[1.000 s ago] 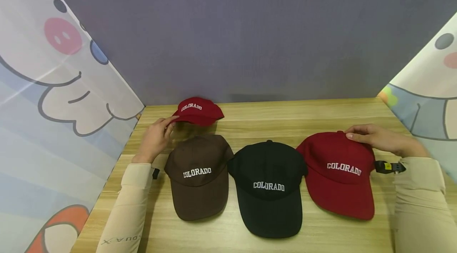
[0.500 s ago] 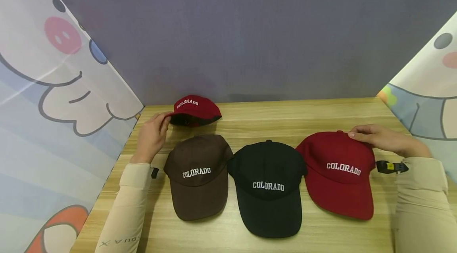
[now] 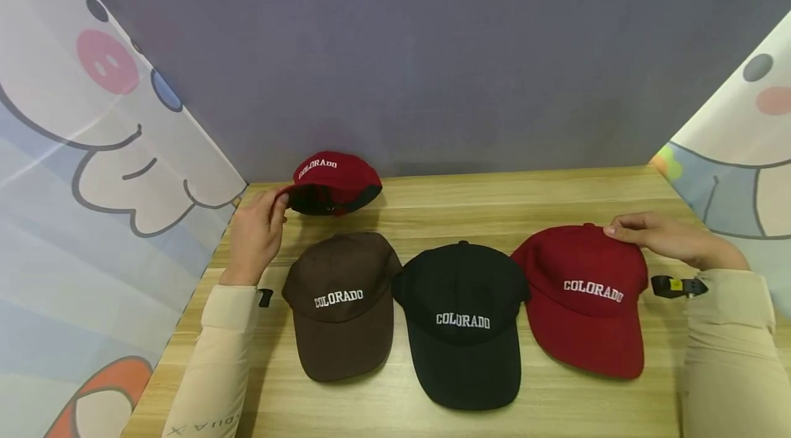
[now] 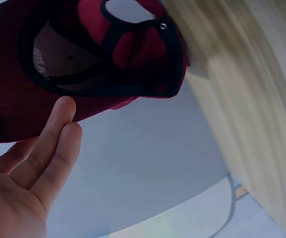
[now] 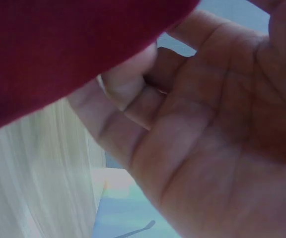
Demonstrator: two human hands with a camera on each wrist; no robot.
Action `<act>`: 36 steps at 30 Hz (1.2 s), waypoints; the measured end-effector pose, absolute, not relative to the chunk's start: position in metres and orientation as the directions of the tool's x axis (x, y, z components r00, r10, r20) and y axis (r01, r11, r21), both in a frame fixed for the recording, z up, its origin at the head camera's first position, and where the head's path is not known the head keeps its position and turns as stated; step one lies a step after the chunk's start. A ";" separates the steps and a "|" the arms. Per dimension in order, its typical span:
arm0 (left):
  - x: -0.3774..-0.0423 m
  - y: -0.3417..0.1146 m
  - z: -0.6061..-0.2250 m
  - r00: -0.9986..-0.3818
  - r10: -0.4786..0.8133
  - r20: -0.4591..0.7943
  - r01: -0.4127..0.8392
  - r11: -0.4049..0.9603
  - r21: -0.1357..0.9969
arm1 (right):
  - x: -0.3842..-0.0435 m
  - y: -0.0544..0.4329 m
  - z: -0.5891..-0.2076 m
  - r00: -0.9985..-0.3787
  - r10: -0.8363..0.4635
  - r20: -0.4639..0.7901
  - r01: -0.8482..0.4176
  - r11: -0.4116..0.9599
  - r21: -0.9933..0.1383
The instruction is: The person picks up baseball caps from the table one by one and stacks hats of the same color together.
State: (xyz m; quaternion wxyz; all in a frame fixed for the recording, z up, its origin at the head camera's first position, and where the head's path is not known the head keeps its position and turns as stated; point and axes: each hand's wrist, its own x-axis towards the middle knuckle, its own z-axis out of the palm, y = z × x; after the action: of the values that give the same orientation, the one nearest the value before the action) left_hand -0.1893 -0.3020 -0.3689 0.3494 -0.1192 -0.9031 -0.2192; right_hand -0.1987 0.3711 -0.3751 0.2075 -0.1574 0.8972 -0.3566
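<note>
At the back left of the table, my left hand [image 3: 256,232] pinches the brim of a red baseball cap [image 3: 346,171] marked COLORADO. That cap is tilted brim up, so its dark-banded inside and the snap strap [image 4: 158,54] show in the left wrist view. On the right lies a second red baseball cap [image 3: 581,294], brim toward me. My right hand [image 3: 673,239] grips its crown edge, thumb on top; the cloth [image 5: 73,44] hides some fingertips in the right wrist view. A brown cap [image 3: 340,307] and a black cap [image 3: 462,328] lie between.
The wooden table [image 3: 457,204] ends at a grey back wall [image 3: 420,60]. Cartoon-printed panels stand on the left [image 3: 74,218] and the right [image 3: 735,143]. The brown, black and right red caps sit side by side in a row.
My left hand has raised the back cap's brim and shifted slightly left, tipping the cap back so its inside shows. The right hand still holds the right red cap, nearly unmoved.
</note>
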 end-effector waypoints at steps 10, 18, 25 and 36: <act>-0.175 -0.289 -0.349 -0.687 0.060 0.724 0.396 0.867 0.304 | -0.204 0.373 -0.379 -0.849 -0.475 -0.232 -0.144 0.630 -0.763; -0.163 -0.273 -0.334 -0.652 0.071 0.754 0.432 0.853 0.294 | -0.207 0.371 -0.380 -0.844 -0.468 -0.260 -0.106 0.622 -0.776; -0.152 -0.258 -0.322 -0.617 0.105 0.780 0.454 0.857 0.244 | -0.209 0.368 -0.378 -0.860 -0.424 -0.283 -0.055 0.628 -0.776; -0.133 -0.225 -0.306 -0.570 0.158 0.806 0.499 0.846 0.187 | -0.209 0.364 -0.379 -0.883 -0.387 -0.265 -0.055 0.647 -0.760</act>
State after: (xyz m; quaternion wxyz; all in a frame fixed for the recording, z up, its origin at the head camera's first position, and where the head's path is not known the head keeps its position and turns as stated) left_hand -0.1332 -0.2252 -0.3056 0.4228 -0.1901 -0.8628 -0.2017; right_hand -0.2091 0.3642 -0.3788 0.2067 -0.1251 0.8836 -0.4010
